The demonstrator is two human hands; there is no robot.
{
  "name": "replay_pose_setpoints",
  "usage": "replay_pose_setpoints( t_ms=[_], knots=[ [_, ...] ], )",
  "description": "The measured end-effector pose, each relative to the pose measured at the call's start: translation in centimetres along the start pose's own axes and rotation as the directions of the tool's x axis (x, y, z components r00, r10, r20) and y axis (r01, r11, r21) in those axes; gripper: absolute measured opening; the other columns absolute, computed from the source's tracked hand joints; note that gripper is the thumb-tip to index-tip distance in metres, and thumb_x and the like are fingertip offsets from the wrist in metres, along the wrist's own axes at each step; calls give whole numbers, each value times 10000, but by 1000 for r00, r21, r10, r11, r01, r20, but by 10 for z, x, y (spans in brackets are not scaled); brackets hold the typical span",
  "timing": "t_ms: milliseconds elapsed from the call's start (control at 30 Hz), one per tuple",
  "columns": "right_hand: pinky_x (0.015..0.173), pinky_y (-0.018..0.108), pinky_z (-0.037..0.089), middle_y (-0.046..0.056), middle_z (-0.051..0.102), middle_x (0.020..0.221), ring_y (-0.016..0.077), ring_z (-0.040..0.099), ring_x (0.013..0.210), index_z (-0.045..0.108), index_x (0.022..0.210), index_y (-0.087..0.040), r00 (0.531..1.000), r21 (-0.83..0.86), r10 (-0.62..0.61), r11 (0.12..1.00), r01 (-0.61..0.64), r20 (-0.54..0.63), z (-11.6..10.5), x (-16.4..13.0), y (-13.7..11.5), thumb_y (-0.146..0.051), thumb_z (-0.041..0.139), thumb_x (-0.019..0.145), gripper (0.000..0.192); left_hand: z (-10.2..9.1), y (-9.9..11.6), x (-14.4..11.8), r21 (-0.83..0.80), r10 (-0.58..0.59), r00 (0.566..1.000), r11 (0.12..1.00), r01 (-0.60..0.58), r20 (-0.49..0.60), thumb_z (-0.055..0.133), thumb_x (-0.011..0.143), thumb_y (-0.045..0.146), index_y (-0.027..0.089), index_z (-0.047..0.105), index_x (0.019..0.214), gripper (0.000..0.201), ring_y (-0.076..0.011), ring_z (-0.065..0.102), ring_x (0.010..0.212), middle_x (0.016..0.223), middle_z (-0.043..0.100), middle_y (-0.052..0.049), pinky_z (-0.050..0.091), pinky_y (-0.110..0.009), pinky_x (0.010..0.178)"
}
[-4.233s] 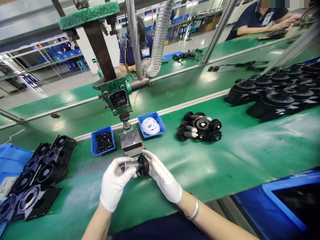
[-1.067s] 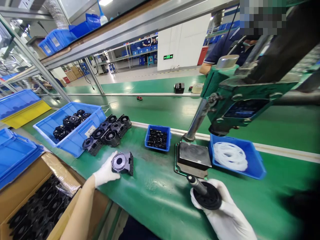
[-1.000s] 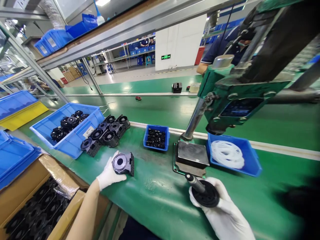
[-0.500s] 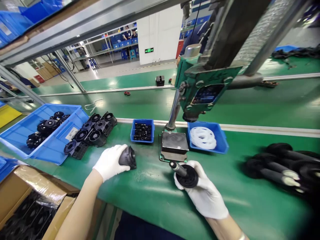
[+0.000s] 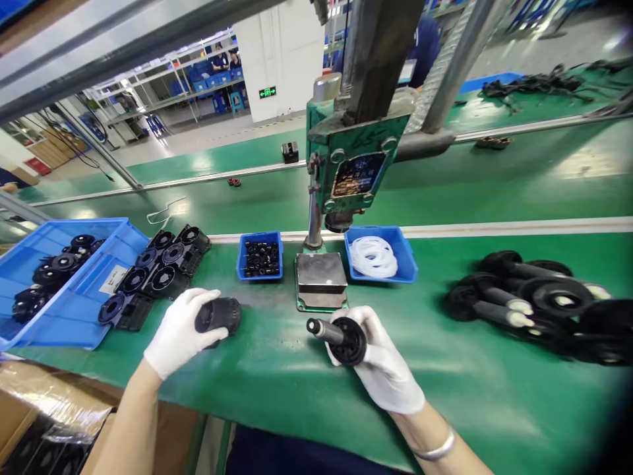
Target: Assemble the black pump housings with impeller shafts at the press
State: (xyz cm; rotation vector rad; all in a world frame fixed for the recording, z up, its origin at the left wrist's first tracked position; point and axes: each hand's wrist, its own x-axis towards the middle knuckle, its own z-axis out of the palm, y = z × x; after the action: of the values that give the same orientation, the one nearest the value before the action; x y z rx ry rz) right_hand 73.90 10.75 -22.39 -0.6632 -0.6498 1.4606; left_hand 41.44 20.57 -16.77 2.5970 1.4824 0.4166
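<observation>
Two hands are seen in white gloves, both closed on parts. By the left hand (image 5: 180, 333), a black housing (image 5: 225, 315) is gripped between thumb and fingers, to the left of and in front of the metal block (image 5: 321, 269). By the right hand (image 5: 383, 373), a flanged black part (image 5: 352, 342) is held at its round end just in front of the block, its shaft pointed leftward. The block is set under the head of a green press (image 5: 353, 161). Just left of it, a small blue bin (image 5: 262, 276) is filled with black pieces (image 5: 261, 257); just right, white rings (image 5: 373, 256) are held in another blue bin (image 5: 404, 257). Farther left of the block, grouped housings (image 5: 163, 277) are placed beside a large blue crate (image 5: 74, 323). Well to its right, shafted parts (image 5: 539, 297) are piled on the green table (image 5: 277, 396).
</observation>
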Motion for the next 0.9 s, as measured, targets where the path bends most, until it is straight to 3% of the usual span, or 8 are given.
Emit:
replay_pose_setpoints(
  t_ms=[133, 400, 533, 633, 700, 767, 833, 900],
  knots=[
    [527, 273, 498, -9, 506, 918, 149, 544, 689, 493, 884, -247, 998, -67, -63, 996, 62, -21, -1, -2, 3, -292, 781, 712, 338, 3, 26, 14, 215, 69, 961, 968, -129, 269, 731, 733, 339, 236, 603, 1103, 404, -292, 574, 932, 1034, 609, -71, 464, -448, 850],
    [487, 279, 458, -2, 539, 938, 158, 581, 626, 483, 891, -237, 989, 129, -143, 982, 139, 23, -1, -2, 8, -192, 657, 702, 261, 27, 56, 23, 278, 89, 929, 940, -197, 359, 511, 900, 370, 213, 619, 903, 191, -267, 577, 846, 947, 594, -81, 467, -375, 718],
    [487, 277, 429, -2, 545, 952, 148, 566, 589, 476, 914, -245, 982, 183, -182, 969, 169, 55, 6, -7, -1, -216, 627, 714, 252, 28, 59, 19, 167, 110, 937, 971, -173, 330, 509, 905, 391, 228, 630, 898, 203, -262, 588, 851, 942, 612, -66, 475, -383, 733],
    [491, 270, 427, -1, 525, 944, 147, 533, 618, 466, 908, -251, 978, 114, -201, 974, 193, 60, 13, -15, -13, -268, 670, 730, 272, 28, 63, 11, -183, 103, 981, 980, -73, 164, 565, 884, 408, 228, 625, 928, 195, -251, 603, 922, 996, 636, -58, 486, -398, 832],
    [528, 260, 431, 0, 507, 922, 153, 508, 683, 462, 885, -248, 974, -33, -225, 974, 226, 37, 17, -22, -20, -290, 730, 720, 318, 32, 70, 5, -558, -3, 1000, 830, -7, -17, 555, 897, 403, 220, 610, 956, 200, -245, 612, 993, 1045, 643, -62, 488, -399, 906],
    [604, 256, 429, -2, 492, 888, 156, 476, 743, 455, 852, -239, 963, -203, -267, 942, 266, 23, 20, -28, -23, -301, 771, 712, 351, 40, 81, 1, -849, -178, 974, 527, -27, -142, 486, 933, 401, 209, 598, 975, 226, -244, 626, 1017, 1066, 646, -72, 502, -407, 931],
    [666, 262, 413, -3, 483, 861, 160, 453, 765, 437, 822, -234, 950, -326, -307, 895, 306, 47, 23, -33, -22, -339, 766, 735, 356, 50, 93, -1, -965, -313, 937, 252, -77, -157, 426, 955, 405, 202, 592, 983, 264, -250, 642, 1012, 1070, 646, -82, 517, -430, 936],
    [678, 269, 400, -1, 474, 852, 167, 446, 762, 416, 815, -237, 939, -398, -334, 854, 336, 76, 26, -36, -19, -358, 729, 770, 338, 58, 104, 0, -991, -361, 924, 96, -98, -127, 416, 958, 402, 204, 590, 984, 266, -254, 644, 1018, 1074, 641, -86, 520, -454, 945]
  ],
)
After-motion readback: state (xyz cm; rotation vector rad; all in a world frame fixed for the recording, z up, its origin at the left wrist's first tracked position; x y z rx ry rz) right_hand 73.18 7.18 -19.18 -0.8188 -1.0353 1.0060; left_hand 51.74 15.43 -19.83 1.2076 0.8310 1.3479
